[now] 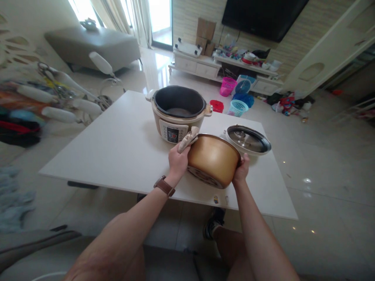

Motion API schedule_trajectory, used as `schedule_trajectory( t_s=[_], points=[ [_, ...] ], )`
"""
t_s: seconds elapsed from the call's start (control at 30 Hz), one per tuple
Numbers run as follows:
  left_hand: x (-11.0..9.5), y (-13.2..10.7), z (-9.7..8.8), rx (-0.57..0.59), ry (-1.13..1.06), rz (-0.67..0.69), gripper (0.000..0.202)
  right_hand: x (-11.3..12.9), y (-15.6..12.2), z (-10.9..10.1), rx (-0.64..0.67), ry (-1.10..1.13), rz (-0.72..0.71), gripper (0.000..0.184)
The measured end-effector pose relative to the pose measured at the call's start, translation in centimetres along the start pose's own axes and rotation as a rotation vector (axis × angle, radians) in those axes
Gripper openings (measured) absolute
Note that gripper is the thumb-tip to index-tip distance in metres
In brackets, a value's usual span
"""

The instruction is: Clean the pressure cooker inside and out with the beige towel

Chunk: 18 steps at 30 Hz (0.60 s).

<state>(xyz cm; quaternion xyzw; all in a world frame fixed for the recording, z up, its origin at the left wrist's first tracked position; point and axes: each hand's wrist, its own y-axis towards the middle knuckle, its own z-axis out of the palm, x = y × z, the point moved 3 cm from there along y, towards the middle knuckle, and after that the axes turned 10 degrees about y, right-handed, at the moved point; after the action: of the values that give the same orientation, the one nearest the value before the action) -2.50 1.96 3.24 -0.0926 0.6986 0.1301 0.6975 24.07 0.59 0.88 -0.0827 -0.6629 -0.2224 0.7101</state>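
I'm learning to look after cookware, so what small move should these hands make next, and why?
Probably slide the cloth a little way along the golden pot. The left hand already has the cloth at the pot's near-rim side, while the right hand grips the opposite side and could steady it.

My two hands (178, 160) (241, 169), one pot (215, 159), one watch (164, 186) and one cooker (178, 120) share mid-frame; one lid (248, 139) right of centre, one television (260, 17) upper right
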Motion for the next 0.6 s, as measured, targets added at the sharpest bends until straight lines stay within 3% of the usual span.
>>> schedule_trajectory(
  t_s=[0.2,0.3,0.43,0.53,0.6],
  points=[
    [-2.4,-0.9,-1.1,0.081,0.212,0.349,0.034,-1.8,0.5,-0.1,-0.156,-0.187,0.063,0.057],
    [-2.6,-1.2,-1.1,0.097,0.286,0.429,0.036,-0.6,0.6,0.1,-0.184,-0.188,0.008,0.050],
    [-2.9,-1.7,-0.6,0.153,0.348,0.495,0.038,2.3,0.0,1.2,-0.119,-0.120,-0.145,0.044],
    [-3.0,-1.8,-0.4,0.165,0.311,0.475,0.036,2.8,-0.4,1.5,-0.122,-0.063,-0.087,0.053],
    [-2.7,-1.5,-0.4,0.121,0.243,0.393,0.032,2.5,-0.5,1.4,-0.115,-0.023,-0.026,0.058]
  ],
)
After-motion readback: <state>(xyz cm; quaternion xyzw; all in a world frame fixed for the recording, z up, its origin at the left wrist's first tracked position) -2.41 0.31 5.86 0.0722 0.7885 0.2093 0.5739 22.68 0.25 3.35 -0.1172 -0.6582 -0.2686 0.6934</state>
